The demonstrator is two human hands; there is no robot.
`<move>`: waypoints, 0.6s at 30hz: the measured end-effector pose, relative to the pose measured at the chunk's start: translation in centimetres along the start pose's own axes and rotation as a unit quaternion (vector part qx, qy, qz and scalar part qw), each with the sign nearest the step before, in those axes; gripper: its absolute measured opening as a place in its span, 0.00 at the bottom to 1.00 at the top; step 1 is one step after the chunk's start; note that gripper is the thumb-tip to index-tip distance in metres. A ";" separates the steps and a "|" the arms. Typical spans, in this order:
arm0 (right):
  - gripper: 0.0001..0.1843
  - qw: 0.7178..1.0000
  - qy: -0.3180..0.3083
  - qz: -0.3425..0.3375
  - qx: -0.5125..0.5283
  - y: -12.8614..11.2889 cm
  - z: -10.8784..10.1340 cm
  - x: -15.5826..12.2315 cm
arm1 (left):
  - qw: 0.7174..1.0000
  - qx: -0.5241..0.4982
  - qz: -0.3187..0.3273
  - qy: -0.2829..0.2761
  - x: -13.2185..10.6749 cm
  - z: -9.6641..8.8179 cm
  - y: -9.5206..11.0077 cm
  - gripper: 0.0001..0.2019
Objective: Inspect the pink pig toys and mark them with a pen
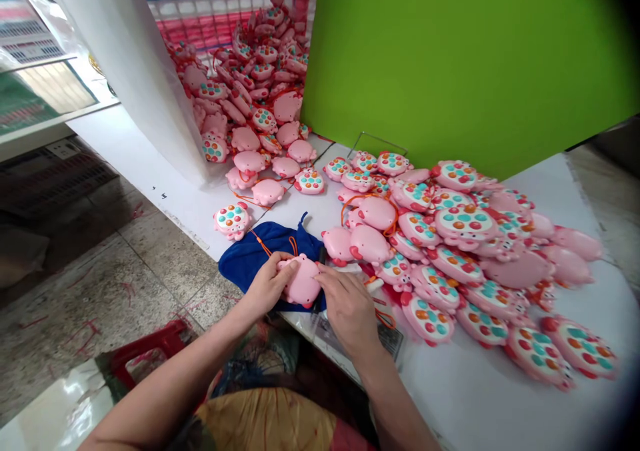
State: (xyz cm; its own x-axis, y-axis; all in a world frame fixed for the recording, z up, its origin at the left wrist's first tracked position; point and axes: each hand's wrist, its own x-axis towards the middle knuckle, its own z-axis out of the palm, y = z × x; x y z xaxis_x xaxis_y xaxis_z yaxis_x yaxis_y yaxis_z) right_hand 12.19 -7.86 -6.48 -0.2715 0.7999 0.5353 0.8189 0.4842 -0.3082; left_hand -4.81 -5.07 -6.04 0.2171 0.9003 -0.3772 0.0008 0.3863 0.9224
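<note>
Between my hands, over a blue cloth [250, 257], is a pink animal-shaped toy [301, 280] with its plain side up and an orange cord loop [293, 244] near it. My left hand [267, 283] grips the toy's left edge, thumb on top. At its right edge, the fingers of my right hand [349, 304] are pinched against it; a dark, thin tool-like thing [321, 257] shows beside them, partly hidden. Just right of my hands lies a big heap of like toys [465, 224], many showing white faces with coloured buttons.
Behind, a second pile of pink toys [250, 84] spills from beside a white plastic sheet [135, 57]. A large green board [450, 57] stands at the back right. One toy [233, 220] lies near the table's left edge. Below are a red stool [150, 347] and a littered floor [150, 264].
</note>
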 end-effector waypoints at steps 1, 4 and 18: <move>0.12 1.000 0.001 -0.003 0.002 0.0 0.0 0.0 | 1.000 0.001 0.001 0.001 0.0 0.0 0.0 0.21; 0.11 1.000 -0.004 0.002 0.007 0.0 0.0 0.0 | 1.000 0.004 0.004 -0.001 0.0 0.0 0.0 0.21; 0.11 0.994 0.050 0.093 0.025 1.1 -1.3 -0.4 | 1.000 -0.026 0.004 -0.005 -0.5 0.1 0.6 0.22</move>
State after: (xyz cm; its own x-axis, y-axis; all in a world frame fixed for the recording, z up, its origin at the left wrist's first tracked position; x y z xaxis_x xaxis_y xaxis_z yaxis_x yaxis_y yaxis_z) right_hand 13.83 -8.14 -6.06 -0.0638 0.8397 0.5393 0.8231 0.3498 -0.4473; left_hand -4.84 -5.25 -5.28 0.2259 0.9016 -0.3690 -0.0525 0.3895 0.9195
